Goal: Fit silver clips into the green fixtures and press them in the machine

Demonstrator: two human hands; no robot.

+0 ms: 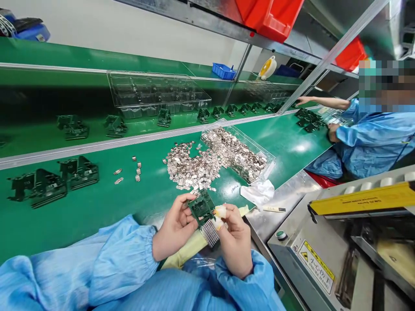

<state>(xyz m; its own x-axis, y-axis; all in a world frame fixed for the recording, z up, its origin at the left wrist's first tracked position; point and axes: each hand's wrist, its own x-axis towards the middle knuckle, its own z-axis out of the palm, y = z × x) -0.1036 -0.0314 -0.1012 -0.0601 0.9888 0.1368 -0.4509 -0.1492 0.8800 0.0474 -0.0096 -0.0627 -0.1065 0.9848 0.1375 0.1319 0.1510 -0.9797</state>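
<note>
Near my lap, my left hand (177,226) grips a dark green plastic part (202,207) by its left side, thumb below and fingers behind. Close against the part's right edge is my right hand (235,242), its thumb and finger pinched together in whitish finger covers (220,211). Whatever lies between those fingertips is hidden. Below the part shows a silver ribbed piece (210,234), beside a pale yellow strip (186,250). Just beyond my hands, a heap of small metal plates (191,166) spreads over the green bench, running into a clear tray (270,162).
Similar green parts (79,172) stand at left and along the back ledge. Empty clear trays (158,93) lean behind. A white cloth (259,192) lies right, near a machine with a yellow bar (363,199). A co-worker in blue sleeves (366,134) sits far right.
</note>
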